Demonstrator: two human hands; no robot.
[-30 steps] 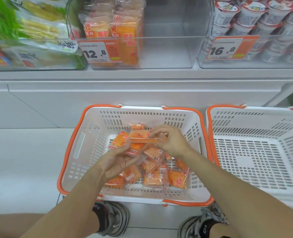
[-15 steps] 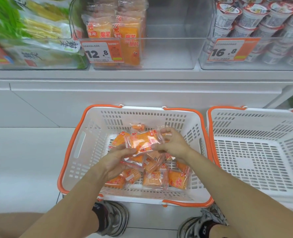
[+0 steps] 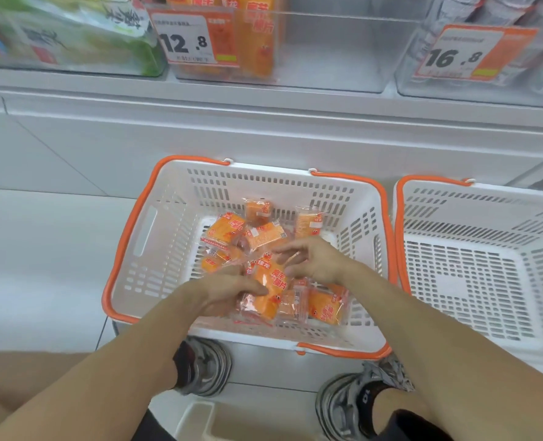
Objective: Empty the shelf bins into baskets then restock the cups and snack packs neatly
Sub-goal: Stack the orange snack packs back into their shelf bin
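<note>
In the left basket (image 3: 143, 237), near its six-o'clock wall: left hand (image 3: 219, 291) grips a stack of orange snack packs (image 3: 267, 291), thumb curled over the top pack; right hand (image 3: 314, 259), at one o'clock of the stack, fingers loosely spread, holding nothing. Loose packs (image 3: 229, 230) lie toward twelve o'clock; clear bin (image 3: 327, 52) above, part-filled. Advice: square the slippery packs edge to edge, right hand feeding one at a time, before lifting to the bin.

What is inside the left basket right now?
The left basket holds loose orange snack packs. Both hands, left hand and right hand, cover some packs, so the count stays unclear.
</note>
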